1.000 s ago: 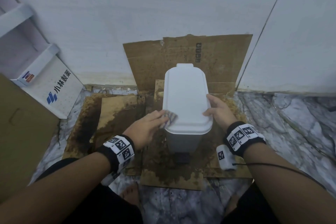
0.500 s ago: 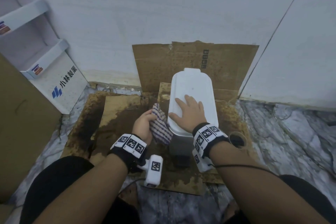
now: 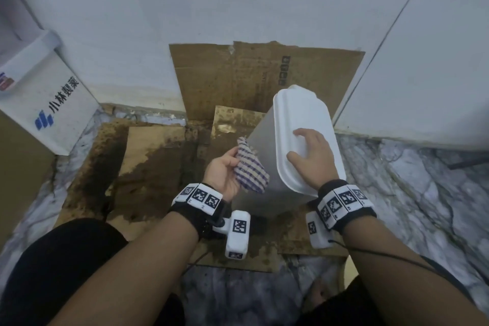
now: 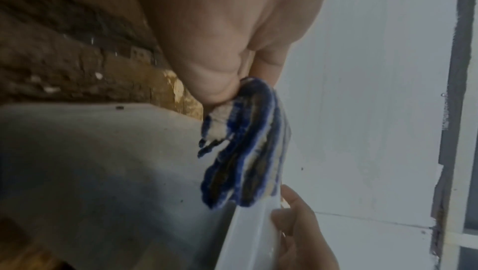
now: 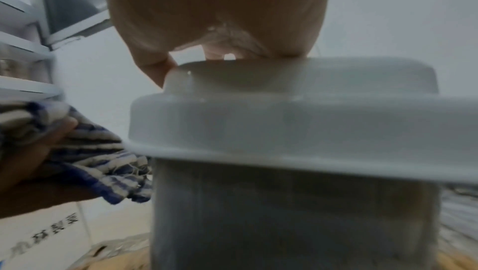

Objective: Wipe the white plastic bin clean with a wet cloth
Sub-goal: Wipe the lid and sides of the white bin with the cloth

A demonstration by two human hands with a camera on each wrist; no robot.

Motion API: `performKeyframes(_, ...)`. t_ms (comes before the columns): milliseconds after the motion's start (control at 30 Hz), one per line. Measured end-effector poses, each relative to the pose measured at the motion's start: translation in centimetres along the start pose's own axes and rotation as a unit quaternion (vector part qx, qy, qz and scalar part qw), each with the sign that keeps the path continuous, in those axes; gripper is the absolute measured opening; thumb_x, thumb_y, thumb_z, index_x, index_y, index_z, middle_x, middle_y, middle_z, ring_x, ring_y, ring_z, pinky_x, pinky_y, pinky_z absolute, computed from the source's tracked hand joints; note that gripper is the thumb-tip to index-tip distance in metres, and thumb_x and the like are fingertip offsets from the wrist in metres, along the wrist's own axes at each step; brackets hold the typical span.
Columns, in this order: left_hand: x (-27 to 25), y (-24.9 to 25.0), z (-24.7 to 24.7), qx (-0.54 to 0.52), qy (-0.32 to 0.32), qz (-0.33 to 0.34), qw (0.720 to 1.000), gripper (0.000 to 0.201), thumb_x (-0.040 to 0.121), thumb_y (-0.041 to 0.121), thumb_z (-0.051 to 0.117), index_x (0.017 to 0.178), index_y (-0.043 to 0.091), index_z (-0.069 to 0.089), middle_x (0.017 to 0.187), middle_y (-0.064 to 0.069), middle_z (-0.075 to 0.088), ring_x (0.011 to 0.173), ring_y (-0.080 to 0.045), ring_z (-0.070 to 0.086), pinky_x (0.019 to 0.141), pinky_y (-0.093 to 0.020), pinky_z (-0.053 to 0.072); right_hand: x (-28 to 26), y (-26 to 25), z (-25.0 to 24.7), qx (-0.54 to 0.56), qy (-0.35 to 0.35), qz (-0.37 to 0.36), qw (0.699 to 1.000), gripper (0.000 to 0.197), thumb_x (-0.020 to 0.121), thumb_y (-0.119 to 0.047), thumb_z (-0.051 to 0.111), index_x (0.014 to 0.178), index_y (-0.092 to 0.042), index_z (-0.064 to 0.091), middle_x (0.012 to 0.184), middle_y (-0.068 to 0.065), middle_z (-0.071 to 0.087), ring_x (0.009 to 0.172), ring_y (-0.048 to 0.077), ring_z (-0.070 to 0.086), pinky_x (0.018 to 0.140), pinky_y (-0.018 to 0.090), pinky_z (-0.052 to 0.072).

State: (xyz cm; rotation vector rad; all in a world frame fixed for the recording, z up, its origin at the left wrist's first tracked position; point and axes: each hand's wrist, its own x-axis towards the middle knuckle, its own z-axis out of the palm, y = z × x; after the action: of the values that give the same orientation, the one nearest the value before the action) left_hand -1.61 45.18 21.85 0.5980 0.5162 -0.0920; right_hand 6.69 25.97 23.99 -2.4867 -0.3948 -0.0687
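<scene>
At far left, one white box (image 3: 57, 103) leans on the wall, printed 小林製薬 beside a blue logo. The left hand (image 3: 225, 172) grips one blue-checked cloth (image 3: 250, 169) against the side of the single white plastic bin (image 3: 264, 193), tilted on stained cardboard (image 3: 148, 167). The right hand (image 3: 312, 153) presses its lid (image 3: 299, 114), fingers spread.

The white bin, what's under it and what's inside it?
The white bin stands tilted on wet, stained cardboard over a marble floor. Its lid is closed under the right hand, so the inside cannot be seen.
</scene>
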Motion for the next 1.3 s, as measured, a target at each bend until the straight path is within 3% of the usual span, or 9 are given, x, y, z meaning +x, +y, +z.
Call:
performKeyframes(100, 0.9, -2.0, 2.1, 0.017, -0.029, 0.009, 0.999, 0.055, 0.090, -0.010, 0.025, 0.140, 0.003, 0.043, 0.140, -0.025, 0.049, 0.107, -0.029, 0.059, 0.094, -0.041, 0.047, 0.0, 1.8, -1.6, 0.039, 0.008, 0.039, 0.998, 0.049, 0.070, -0.036, 0.055, 0.118, -0.026, 0.052, 0.127, -0.001, 0.052, 0.119, 0.019, 0.044, 0.102, 0.037, 0.035)
performKeyframes(333, 3.9, -6.1, 7.4, 0.095, -0.065, 0.014, 0.993, 0.061, 0.091, -0.021, 0.026, 0.148, 0.001, 0.031, 0.147, -0.017, 0.045, 0.123, -0.028, 0.050, 0.103, -0.041, 0.042, 0.0, 5.8, -3.5, 0.131, 0.044, 0.114, 0.984, 0.045, 0.063, -0.025, 0.053, 0.108, -0.025, 0.051, 0.120, 0.003, 0.049, 0.114, 0.021, 0.044, 0.100, 0.043, 0.038)
performKeyframes(567, 5.9, -9.4, 8.9, 0.327, -0.115, 0.024, 0.938, 0.070, 0.092, -0.015, 0.040, 0.153, 0.014, 0.024, 0.143, 0.001, 0.048, 0.127, -0.018, 0.050, 0.112, -0.039, 0.038, 0.5, 7.7, -3.5, 0.173, 0.056, 0.131, 0.975, 0.047, 0.059, -0.021, 0.051, 0.106, -0.025, 0.047, 0.117, 0.003, 0.047, 0.113, 0.022, 0.043, 0.100, 0.046, 0.039)
performKeyframes(667, 6.6, -10.2, 8.3, 0.465, -0.157, 0.062, 0.869, 0.066, 0.101, 0.006, 0.040, 0.155, 0.028, 0.012, 0.158, 0.006, 0.027, 0.142, -0.014, 0.032, 0.119, -0.036, 0.024, 0.7, 8.1, -3.5, 0.177, 0.049, 0.135, 0.974, 0.047, 0.060, -0.022, 0.052, 0.106, -0.029, 0.045, 0.119, 0.003, 0.046, 0.113, 0.023, 0.043, 0.101, 0.047, 0.039)
performKeyframes(767, 7.2, -10.7, 7.7, 0.661, -0.159, 0.090, 0.728, 0.063, 0.104, 0.030, 0.030, 0.153, 0.034, -0.010, 0.163, 0.013, -0.009, 0.150, -0.008, -0.006, 0.121, -0.048, -0.003, 0.8, 8.5, -3.4, 0.175, 0.046, 0.133, 0.974, 0.047, 0.061, -0.023, 0.052, 0.107, -0.031, 0.045, 0.119, 0.002, 0.046, 0.114, 0.022, 0.043, 0.101, 0.048, 0.039)
performKeyframes(833, 7.4, -11.0, 7.5, 0.715, -0.141, 0.087, 0.680, 0.062, 0.104, 0.037, 0.023, 0.151, 0.034, -0.018, 0.161, 0.015, -0.016, 0.149, -0.006, -0.012, 0.117, -0.054, -0.010, 0.8, 8.8, -3.3, 0.175, 0.048, 0.127, 0.975, 0.047, 0.061, -0.024, 0.051, 0.107, -0.031, 0.045, 0.120, 0.002, 0.046, 0.115, 0.023, 0.043, 0.102, 0.049, 0.038)
performKeyframes(967, 7.9, -11.7, 7.4, 0.716, -0.128, 0.104, 0.678, 0.063, 0.103, 0.039, 0.020, 0.151, 0.031, -0.020, 0.162, 0.011, -0.018, 0.148, -0.007, -0.014, 0.118, -0.054, -0.011, 0.7, 8.7, -3.5, 0.150, 0.045, 0.125, 0.980, 0.053, 0.066, -0.024, 0.049, 0.118, -0.029, 0.045, 0.128, 0.002, 0.044, 0.123, 0.021, 0.038, 0.108, 0.046, 0.033)
performKeyframes(1167, 8.5, -12.9, 8.5, 0.650, -0.101, 0.177, 0.732, 0.058, 0.103, 0.038, 0.020, 0.153, 0.035, -0.011, 0.163, 0.008, -0.011, 0.150, -0.010, -0.010, 0.119, -0.053, -0.007, 0.9, 8.4, -3.4, 0.071, -0.018, 0.100, 0.992, 0.073, 0.082, -0.032, 0.037, 0.153, -0.023, 0.025, 0.160, -0.003, 0.023, 0.146, 0.012, 0.019, 0.121, 0.034, 0.014)
performKeyframes(1300, 8.8, -13.9, 7.4, 0.672, -0.090, 0.208, 0.705, 0.057, 0.100, 0.050, 0.010, 0.152, 0.040, -0.012, 0.163, 0.011, -0.010, 0.149, -0.006, -0.010, 0.117, -0.057, -0.007, 0.9, 8.4, -3.3, 0.072, -0.012, 0.102, 0.992, 0.073, 0.082, -0.032, 0.038, 0.153, -0.021, 0.026, 0.160, -0.002, 0.025, 0.146, 0.012, 0.021, 0.121, 0.035, 0.015)
